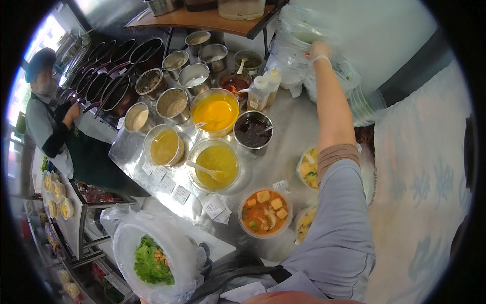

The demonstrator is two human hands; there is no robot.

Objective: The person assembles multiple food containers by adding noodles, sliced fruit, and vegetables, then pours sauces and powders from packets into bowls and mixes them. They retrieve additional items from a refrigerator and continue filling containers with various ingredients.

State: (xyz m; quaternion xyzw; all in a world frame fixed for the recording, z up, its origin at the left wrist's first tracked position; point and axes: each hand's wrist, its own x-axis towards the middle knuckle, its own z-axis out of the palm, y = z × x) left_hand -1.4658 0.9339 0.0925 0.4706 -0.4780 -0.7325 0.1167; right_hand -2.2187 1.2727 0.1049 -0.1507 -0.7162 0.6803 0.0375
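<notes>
My right arm stretches to the far right, where my right hand [319, 52], in a thin clear glove, reaches into a pile of clear plastic bags [304, 30]. Its fingers are curled at the plastic, and what they grip is hard to make out. Below that hand, stacked clear round lids or tubs [365, 105] lie sideways. At the lower left, a clear bag [119, 238] surrounds a bowl with green lettuce [149, 261] and small orange-brown bits. My left hand does not show. A round tub of orange-red soup [265, 213] with tofu cubes stands near my right sleeve.
Bowls of yellow sauce [215, 109], yellow-green liquid [217, 164] and dark sauce [253, 129], with spoons, crowd the steel counter [278, 162]. Squeeze bottles [258, 93] stand behind. Paper slips [181, 194] lie in front. Dark pots [117, 93] line the far left, beside another person [48, 116].
</notes>
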